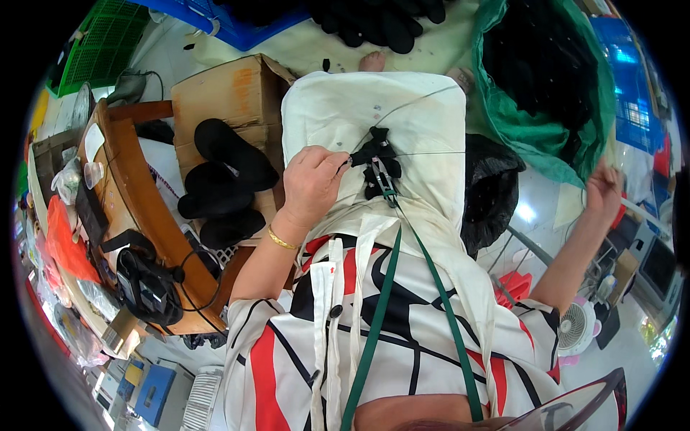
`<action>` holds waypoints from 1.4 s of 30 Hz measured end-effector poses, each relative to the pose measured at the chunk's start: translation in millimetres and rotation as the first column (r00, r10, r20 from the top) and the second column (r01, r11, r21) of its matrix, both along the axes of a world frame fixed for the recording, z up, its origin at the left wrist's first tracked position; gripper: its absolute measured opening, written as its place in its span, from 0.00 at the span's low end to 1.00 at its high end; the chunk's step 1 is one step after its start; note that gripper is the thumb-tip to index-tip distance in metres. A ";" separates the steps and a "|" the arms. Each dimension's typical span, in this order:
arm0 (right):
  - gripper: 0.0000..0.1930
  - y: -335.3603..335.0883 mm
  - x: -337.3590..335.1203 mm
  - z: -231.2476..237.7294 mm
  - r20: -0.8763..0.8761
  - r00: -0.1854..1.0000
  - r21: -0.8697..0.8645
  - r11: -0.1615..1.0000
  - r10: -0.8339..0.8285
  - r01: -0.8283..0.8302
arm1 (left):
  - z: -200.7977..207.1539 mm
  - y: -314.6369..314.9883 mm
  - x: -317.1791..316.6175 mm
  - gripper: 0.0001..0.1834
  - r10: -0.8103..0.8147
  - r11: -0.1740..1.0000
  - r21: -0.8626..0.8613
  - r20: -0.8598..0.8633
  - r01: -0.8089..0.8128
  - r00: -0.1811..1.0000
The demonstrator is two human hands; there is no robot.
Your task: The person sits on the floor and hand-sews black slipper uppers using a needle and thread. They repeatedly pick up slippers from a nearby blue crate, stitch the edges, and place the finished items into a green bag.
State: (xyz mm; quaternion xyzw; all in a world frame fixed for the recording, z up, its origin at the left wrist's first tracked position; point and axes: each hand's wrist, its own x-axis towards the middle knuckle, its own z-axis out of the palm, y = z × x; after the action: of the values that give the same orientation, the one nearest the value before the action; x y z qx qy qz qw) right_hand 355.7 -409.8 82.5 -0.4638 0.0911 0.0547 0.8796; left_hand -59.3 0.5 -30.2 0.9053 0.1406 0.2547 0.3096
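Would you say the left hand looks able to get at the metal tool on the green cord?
Probably yes: the metal tool lies just right of the left hand, largely uncovered, though that hand seems to be pinching a black piece.

Small pieces (369, 153): solid black
Lap cover (323, 100): plain off-white
Neck cord (376, 323): dark green
Shirt (266, 366): white with red patches, black lines and blocks
Bracelet (282, 239): gold
Carton (208, 90): brown, orange marks
Sack (497, 126): green
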 end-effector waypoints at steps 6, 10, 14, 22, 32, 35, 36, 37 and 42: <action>0.19 -198.1 66.4 -27.0 0.617 0.567 -0.634 0.082 -0.546 0.769 | -11.8 23.1 -20.7 0.09 0.233 0.970 -0.061 -0.047 -0.235 0.971; 0.20 -173.0 23.2 -80.4 0.653 0.709 -0.751 -0.350 -0.266 0.560 | -12.9 20.3 -23.7 0.09 0.229 0.973 -0.039 -0.022 -0.230 0.973; 0.17 -124.1 -7.3 -113.7 0.322 0.936 -0.945 -0.111 -0.145 0.308 | -9.7 24.6 -26.0 0.09 0.238 0.959 -0.158 -0.015 -0.237 0.971; 0.12 190.2 -199.5 -131.7 -0.120 0.598 -0.672 0.379 0.792 -0.636 | -12.0 -11.7 -4.0 0.06 0.064 0.812 -0.580 -0.032 -0.071 0.997; 0.04 261.7 -255.2 -123.3 -0.237 0.263 -0.407 0.150 0.935 -0.901 | -26.3 24.5 -50.4 0.09 0.226 0.721 -0.642 -0.136 -0.260 0.964; 0.05 259.7 -254.2 -127.0 -0.243 0.351 -0.423 0.227 0.904 -0.877 | -84.4 79.6 -74.0 0.19 0.643 0.426 -0.715 -0.193 -0.555 0.741; 0.04 259.1 -254.6 -126.4 -0.253 0.365 -0.427 0.235 0.896 -0.873 | -84.1 102.2 -75.1 0.22 0.680 0.290 -0.703 -0.325 -0.649 0.657; 0.04 259.1 -256.7 -122.0 -0.250 0.369 -0.429 0.239 0.895 -0.871 | -117.5 118.8 -85.7 0.23 0.820 0.237 -0.633 -0.277 -0.737 0.501; 0.05 248.4 -258.9 -132.3 -0.317 0.446 -0.441 0.286 0.837 -0.851 | -138.2 167.3 -63.8 0.20 0.789 0.232 -0.346 -0.480 -0.909 0.383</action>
State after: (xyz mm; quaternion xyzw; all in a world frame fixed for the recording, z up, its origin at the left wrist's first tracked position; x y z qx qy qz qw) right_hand 96.9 -161.4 -49.8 -0.6679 -0.1451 0.4865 0.5442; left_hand -123.1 167.8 -168.4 0.5627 0.7099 0.2331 0.3536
